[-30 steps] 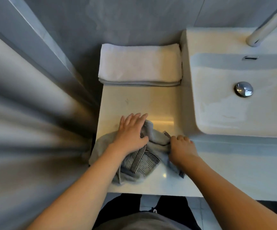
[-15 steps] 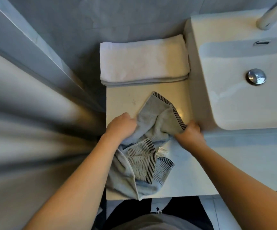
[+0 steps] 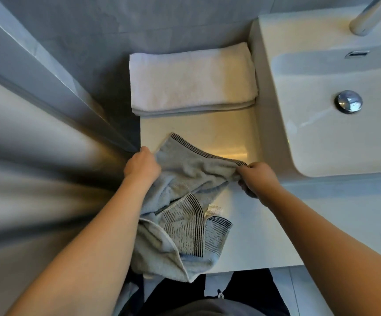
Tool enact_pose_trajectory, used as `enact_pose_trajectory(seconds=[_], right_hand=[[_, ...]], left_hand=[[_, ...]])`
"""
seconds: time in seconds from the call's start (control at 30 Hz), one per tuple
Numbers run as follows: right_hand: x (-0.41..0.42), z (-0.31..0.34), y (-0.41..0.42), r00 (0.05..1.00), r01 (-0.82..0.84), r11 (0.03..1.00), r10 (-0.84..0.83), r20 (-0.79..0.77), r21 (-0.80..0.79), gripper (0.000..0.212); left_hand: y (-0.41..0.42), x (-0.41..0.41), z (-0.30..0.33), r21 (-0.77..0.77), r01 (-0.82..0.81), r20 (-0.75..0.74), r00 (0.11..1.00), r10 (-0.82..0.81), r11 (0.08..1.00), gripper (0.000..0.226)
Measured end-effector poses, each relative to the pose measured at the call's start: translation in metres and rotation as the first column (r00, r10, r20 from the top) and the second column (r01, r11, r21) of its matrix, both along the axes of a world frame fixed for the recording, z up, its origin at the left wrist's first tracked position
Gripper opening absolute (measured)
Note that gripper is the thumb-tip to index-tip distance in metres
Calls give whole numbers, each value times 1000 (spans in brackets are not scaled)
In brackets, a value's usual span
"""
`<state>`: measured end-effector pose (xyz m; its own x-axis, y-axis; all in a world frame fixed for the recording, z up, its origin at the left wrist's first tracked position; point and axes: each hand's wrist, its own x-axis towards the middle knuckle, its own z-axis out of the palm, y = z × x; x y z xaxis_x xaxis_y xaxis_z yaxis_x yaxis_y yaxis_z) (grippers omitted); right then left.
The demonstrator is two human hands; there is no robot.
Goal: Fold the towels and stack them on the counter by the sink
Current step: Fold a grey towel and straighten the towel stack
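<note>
At the bench [image 3: 248,236] beside the sink [image 3: 317,137], centre of the frame, I hold a grey striped towel [image 3: 185,201] by its far edge. My left hand [image 3: 142,166] is clenched on the cloth near one corner; my right hand [image 3: 256,176] pinches the dark-banded hem at the other. A folded white towel [image 3: 191,80] lies at the upper middle of the frame, against the wall and just beside the sink. The grey towel looks soft, light and limp; I judge it will sag and bunch unless taken at two corners and pulled taut. Its lower part lies crumpled and drapes over the front edge of the bench, so its remaining corners are hard to make out. My fingertips are hidden in the cloth, and the tap [image 3: 371,14] is cut off at the upper right.
</note>
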<state>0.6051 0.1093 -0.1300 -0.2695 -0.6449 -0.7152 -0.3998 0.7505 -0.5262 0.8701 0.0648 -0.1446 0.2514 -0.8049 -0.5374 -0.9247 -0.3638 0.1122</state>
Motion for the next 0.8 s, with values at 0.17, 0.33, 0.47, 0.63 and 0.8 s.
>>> enact_pose_trajectory(seconds=[0.17,0.33,0.47,0.63,0.8], right_hand=[[-4,4,-4,637,454,840,-539,551,297,19],[7,-9,-3,403,724,646,-680,613,241,13],[15,-8,-21,604,692,717,-640,476,86,14],[9,27,-95,834,539,795,-455,313,-279,23],[0,72,-183,898,-207,828,-51,-438,-520,28]], left_hand=[[-21,-12,-2,5,-238,-346,911,225,971,47],[-38,-20,-9,-26,-315,-425,862,274,949,37],[-40,-19,0,-123,-400,-670,708,221,908,25],[-61,9,42,-366,-515,-743,663,90,775,29],[-130,25,62,-459,-555,-685,718,121,694,18]])
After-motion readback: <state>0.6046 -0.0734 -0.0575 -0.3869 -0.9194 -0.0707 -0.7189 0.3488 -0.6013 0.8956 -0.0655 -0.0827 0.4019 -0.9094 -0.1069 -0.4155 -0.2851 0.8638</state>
